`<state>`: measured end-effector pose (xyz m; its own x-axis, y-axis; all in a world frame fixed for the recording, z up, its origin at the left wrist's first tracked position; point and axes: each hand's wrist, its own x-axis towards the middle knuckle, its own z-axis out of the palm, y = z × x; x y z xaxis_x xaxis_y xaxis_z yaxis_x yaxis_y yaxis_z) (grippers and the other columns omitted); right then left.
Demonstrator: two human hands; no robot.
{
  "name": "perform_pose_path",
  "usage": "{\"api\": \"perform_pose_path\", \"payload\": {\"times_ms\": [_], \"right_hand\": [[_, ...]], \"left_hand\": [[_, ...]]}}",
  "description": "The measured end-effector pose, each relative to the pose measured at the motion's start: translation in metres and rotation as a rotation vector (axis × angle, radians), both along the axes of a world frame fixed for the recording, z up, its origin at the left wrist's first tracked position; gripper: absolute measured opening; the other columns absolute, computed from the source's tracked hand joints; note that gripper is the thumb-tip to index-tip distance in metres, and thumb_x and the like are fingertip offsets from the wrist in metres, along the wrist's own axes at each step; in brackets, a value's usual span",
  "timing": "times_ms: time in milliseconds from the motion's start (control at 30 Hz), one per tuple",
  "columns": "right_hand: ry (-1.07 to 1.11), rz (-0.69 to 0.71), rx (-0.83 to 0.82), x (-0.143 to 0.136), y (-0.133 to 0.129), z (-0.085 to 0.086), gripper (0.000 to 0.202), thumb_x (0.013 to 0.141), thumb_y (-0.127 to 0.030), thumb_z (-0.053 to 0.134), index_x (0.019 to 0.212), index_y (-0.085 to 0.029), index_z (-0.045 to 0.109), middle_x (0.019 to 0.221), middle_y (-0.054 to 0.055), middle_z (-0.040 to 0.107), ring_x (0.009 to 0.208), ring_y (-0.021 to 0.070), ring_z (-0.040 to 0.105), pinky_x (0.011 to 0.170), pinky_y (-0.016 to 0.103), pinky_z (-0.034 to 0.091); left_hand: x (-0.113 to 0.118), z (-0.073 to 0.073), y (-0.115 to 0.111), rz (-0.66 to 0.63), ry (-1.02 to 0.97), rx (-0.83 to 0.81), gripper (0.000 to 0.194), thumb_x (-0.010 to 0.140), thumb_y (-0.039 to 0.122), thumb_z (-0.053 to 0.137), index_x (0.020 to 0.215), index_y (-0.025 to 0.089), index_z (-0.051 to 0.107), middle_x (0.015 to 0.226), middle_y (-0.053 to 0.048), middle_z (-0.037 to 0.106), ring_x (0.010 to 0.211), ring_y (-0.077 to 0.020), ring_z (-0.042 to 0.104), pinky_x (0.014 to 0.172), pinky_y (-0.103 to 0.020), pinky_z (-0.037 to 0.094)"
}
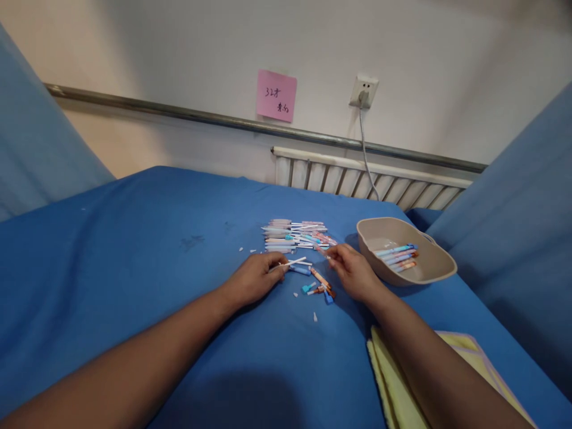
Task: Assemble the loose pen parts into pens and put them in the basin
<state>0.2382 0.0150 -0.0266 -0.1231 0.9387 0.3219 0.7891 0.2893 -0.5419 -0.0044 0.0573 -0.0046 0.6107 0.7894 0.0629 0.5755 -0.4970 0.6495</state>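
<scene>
My left hand (254,277) pinches a thin white pen refill (298,260) between thumb and fingers, its free end pointing right. My right hand (355,273) is closed on the end of a pinkish, see-through pen part (320,250); its exact kind is hard to make out. Between and beyond the hands lie rows of pale pen barrels (277,235) and several white refills (308,227). Closer in are a blue barrel (300,270), an orange patterned barrel (319,276), a teal piece (306,289) and a blue piece (329,298). Small white tips (315,317) are scattered on the sheet.
A beige basket (435,259) holding several colourful pens (400,257) stands right of my right hand. Under my right forearm is a folded yellow towel (465,342). The blue sheet (201,357) covers the surface. Behind are a radiator (348,176), a rail and a wall socket (363,90).
</scene>
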Motion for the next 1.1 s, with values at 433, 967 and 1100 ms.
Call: {"api": "perform_pose_path", "payload": {"times_ms": [433,967,1100], "right_hand": [[0.623,-0.045,-0.041,-0.005,0.000,-0.003,0.019,0.079,-0.031,0.053,0.091,-0.019,0.062,0.071,0.000,0.059,0.067,0.0156,0.054,0.065,0.028,0.044],[0.924,0.111,-0.328,-0.039,-0.022,0.009,0.023,0.071,-0.036,0.068,0.084,-0.020,0.059,0.057,-0.006,0.056,0.041,0.0071,0.047,0.044,0.023,0.049],[0.940,0.101,-0.314,-0.041,-0.023,0.011,0.024,0.069,-0.036,0.069,0.083,-0.019,0.060,0.059,-0.004,0.059,0.045,0.0080,0.051,0.045,0.023,0.051]], "left_hand": [[-0.001,-0.001,-0.002,-0.032,0.012,0.042,0.025,0.088,0.033,0.042,0.087,0.019,0.063,0.074,0.000,0.063,0.069,-0.0157,0.056,0.062,-0.023,0.038],[0.008,0.005,-0.021,-0.123,-0.045,-0.061,0.019,0.086,0.033,0.049,0.098,0.019,0.056,0.075,0.001,0.063,0.070,-0.0152,0.057,0.061,-0.022,0.037],[0.009,0.006,-0.022,-0.110,-0.098,-0.095,0.020,0.087,0.034,0.049,0.099,0.019,0.055,0.074,0.001,0.064,0.069,-0.0149,0.057,0.060,-0.022,0.038]]}}
